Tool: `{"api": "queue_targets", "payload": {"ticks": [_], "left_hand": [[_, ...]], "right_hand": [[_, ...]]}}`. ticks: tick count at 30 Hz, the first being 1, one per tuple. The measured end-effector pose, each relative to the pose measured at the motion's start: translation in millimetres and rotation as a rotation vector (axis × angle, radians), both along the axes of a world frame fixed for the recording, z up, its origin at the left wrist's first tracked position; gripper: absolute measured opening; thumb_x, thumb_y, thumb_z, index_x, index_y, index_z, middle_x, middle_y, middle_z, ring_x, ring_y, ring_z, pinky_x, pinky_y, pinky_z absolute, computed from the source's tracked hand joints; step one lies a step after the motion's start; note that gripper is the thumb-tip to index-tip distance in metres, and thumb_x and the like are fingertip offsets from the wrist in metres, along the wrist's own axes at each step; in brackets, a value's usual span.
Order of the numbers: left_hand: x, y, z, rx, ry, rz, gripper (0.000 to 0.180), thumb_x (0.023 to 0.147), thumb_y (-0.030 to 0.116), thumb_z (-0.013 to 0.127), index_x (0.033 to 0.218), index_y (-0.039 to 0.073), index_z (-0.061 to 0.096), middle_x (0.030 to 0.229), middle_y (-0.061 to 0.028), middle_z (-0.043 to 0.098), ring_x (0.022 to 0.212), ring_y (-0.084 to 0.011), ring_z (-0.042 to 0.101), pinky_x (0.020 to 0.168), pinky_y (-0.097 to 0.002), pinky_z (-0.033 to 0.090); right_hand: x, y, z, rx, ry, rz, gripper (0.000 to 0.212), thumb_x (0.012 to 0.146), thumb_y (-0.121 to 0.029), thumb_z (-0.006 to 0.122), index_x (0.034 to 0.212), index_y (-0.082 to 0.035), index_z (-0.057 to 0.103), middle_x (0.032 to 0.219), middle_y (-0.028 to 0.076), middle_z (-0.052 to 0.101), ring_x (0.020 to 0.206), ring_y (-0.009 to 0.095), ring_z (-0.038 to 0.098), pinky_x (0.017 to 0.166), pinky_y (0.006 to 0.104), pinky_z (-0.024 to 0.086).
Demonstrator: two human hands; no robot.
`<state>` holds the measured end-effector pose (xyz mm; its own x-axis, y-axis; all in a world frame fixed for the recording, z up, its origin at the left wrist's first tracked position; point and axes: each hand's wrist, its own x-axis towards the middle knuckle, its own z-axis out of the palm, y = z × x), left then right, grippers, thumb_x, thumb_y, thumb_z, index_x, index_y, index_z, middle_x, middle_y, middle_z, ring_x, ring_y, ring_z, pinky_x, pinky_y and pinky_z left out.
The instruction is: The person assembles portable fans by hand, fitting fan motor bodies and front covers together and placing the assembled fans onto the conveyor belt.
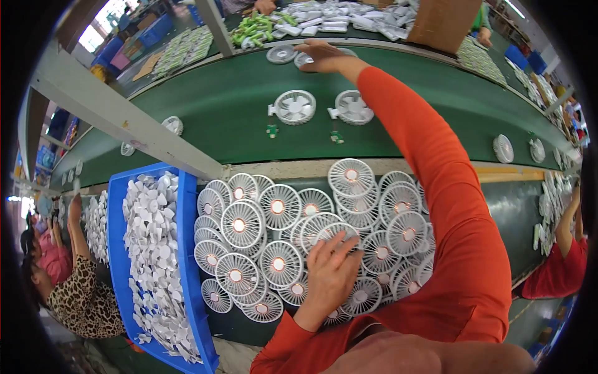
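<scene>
My right hand (pixel 322 57) reaches to the far side of the green conveyor belt (pixel 218 118), its thumb and fingers around a white round fan grille (pixel 301 60). Another round grille (pixel 281 54) lies just left of it, and a further one is partly hidden behind the hand. My left hand (pixel 333 271) rests with fingers apart on a white fan grille (pixel 333 232) in a heap of similar grilles (pixel 279 207). Nearer on the belt lie two white fan housings with blades (pixel 295 107) (pixel 354 107), each close to a small green circuit board (pixel 272 131) (pixel 337 137).
A blue bin (pixel 190 262) of loose white fan blades (pixel 152 249) stands left of the heap. A pale metal post (pixel 124 112) slants across the left. Beyond the belt are white and green parts (pixel 336 19) and a cardboard box (pixel 443 25). Other people work on both sides.
</scene>
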<state>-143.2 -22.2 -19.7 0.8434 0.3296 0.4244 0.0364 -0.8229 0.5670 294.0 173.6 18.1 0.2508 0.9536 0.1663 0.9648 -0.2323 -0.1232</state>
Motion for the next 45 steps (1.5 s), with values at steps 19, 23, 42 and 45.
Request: {"api": "queue_targets", "payload": {"ticks": [19,23,42,45], "left_hand": [[-0.4,3.6,0.3,0.026,0.007,0.030,0.019,0.076,0.009,0.072,0.093,0.016,0.070,0.118,0.0008,0.063,0.120,-0.0241,0.051,0.104,-0.0439,0.031],[-0.6,-0.3,1.9,0.036,0.036,0.030,0.019,0.077,0.009,0.071,0.094,0.016,0.070,0.118,0.0009,0.063,0.120,-0.0242,0.051,0.105,-0.0451,0.030],[-1.4,0.1,6.8,0.042,0.073,0.010,0.019,0.077,0.010,0.070,0.095,0.017,0.070,0.121,0.0005,0.062,0.122,-0.0242,0.050,0.107,-0.0433,0.028],[2.7,-0.2,8.3,0.052,0.038,-0.018,0.019,0.078,0.007,0.069,0.095,0.015,0.069,0.118,-0.0009,0.062,0.121,-0.0260,0.050,0.107,-0.0456,0.028]], "right_hand": [[73.2,-125.0,7.3,0.309,0.096,-0.255,0.025,0.081,-0.028,0.071,0.093,-0.009,0.060,0.094,0.013,0.064,0.089,0.031,0.062,0.078,0.0393,0.048],[110.7,-142.8,5.0,0.144,0.011,-0.329,0.036,0.077,-0.039,0.073,0.088,-0.007,0.062,0.093,0.013,0.066,0.089,0.028,0.064,0.077,0.0402,0.050],[68.3,-205.9,-59.5,0.168,0.156,-0.356,0.069,0.071,-0.055,0.073,0.129,-0.020,0.055,0.128,0.018,0.056,0.118,0.036,0.053,0.100,0.0395,0.043],[87.3,-236.4,-54.8,0.140,0.214,-0.359,0.073,0.070,-0.052,0.075,0.132,-0.021,0.052,0.129,0.020,0.052,0.118,0.037,0.053,0.101,0.0422,0.042]]}}
